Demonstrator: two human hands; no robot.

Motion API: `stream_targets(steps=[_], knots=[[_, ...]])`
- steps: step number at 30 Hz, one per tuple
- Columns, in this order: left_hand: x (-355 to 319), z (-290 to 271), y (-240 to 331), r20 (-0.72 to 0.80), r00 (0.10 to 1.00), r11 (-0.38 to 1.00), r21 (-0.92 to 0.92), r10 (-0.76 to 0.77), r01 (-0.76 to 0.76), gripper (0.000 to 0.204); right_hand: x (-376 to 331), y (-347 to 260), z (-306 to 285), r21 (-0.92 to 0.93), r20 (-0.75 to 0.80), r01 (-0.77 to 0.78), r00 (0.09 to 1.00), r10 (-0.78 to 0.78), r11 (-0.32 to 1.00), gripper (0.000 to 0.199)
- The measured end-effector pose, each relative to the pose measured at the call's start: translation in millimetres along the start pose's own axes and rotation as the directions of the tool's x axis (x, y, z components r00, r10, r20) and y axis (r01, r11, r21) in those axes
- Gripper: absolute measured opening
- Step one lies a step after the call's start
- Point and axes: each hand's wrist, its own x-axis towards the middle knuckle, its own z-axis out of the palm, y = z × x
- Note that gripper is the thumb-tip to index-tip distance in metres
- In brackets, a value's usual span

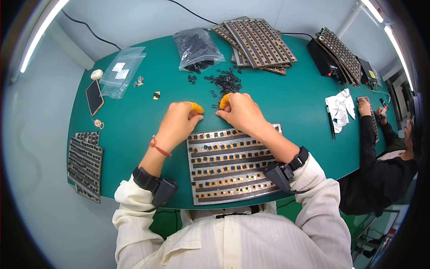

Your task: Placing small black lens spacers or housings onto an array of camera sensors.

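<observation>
Before me lies a metal tray [233, 166] with rows of small black square parts set on gold pieces. Beyond its far edge, my left hand [179, 120] is closed, thumb against fingers, with a yellow finger cot showing; whatever its fingertips hold is hidden. Just to the right, my right hand [243, 113] is also closed in a pinch, with a yellow finger cot on the forefinger. It hovers at the near side of a loose pile of small black square parts [227, 84]. Its fingertips hide what is between them, and its wrist passes over the tray's far right corner.
At the back are a clear bag of black parts [197, 47] and stacked trays [261, 42]. To the left lie a phone [94, 97], an empty zip bag [121, 74] and filled trays [85, 163]. A co-worker [376, 170] works at the right, near white cloth [341, 110].
</observation>
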Motion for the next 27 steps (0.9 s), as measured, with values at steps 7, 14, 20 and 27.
stream_targets(steps=[7,14,20,27], knots=[[-6,-7,-13,-0.110,0.993,0.999,-0.034,-0.035,0.031,0.020,-11,3,-8,-0.078,0.099,0.096,0.991,-0.088,0.992,0.018],[-7,1,3,-0.049,0.998,0.999,-0.028,0.032,-0.034,0.015,-11,16,-24,0.020,-0.036,0.117,0.993,-0.117,0.993,0.018],[-6,8,2,-0.079,0.992,0.983,0.164,0.094,-0.080,0.015,-16,16,-23,0.099,0.064,0.070,0.995,-0.076,0.993,0.021],[-31,-2,16,-0.043,0.998,0.996,0.076,0.054,-0.050,0.015,-17,8,-4,-0.067,0.000,0.113,0.994,-0.113,0.991,0.027]])
